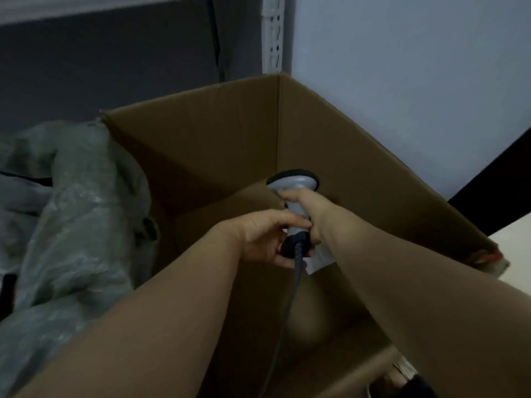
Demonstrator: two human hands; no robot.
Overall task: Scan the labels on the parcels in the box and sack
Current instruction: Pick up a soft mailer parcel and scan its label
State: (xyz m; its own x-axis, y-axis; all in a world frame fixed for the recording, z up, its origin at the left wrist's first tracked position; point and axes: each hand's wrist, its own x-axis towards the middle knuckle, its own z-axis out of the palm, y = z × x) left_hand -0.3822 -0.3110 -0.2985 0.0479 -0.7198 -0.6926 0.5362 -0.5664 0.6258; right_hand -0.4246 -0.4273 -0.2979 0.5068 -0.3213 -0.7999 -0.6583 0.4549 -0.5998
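Note:
A large open cardboard box (218, 133) fills the middle of the view. Inside it, both my hands hold a grey barcode scanner (296, 193) with a black base and a dark cable (290, 297) trailing down. My right hand (311, 214) grips the scanner's handle from the right. My left hand (265, 239) holds its lower end, fingers curled round the black base. The scanner's head points down into the box. A white label (320, 261) shows just below my hands on a brown parcel (310, 305). A greenish woven sack (77, 214) lies left of the box.
A white slotted shelf upright (274, 33) stands behind the box against a pale wall (402, 67). A dark panel (115, 58) lies behind the sack. Torn tape marks the box's right corner (491, 258). A pale surface (517, 248) shows at the right edge.

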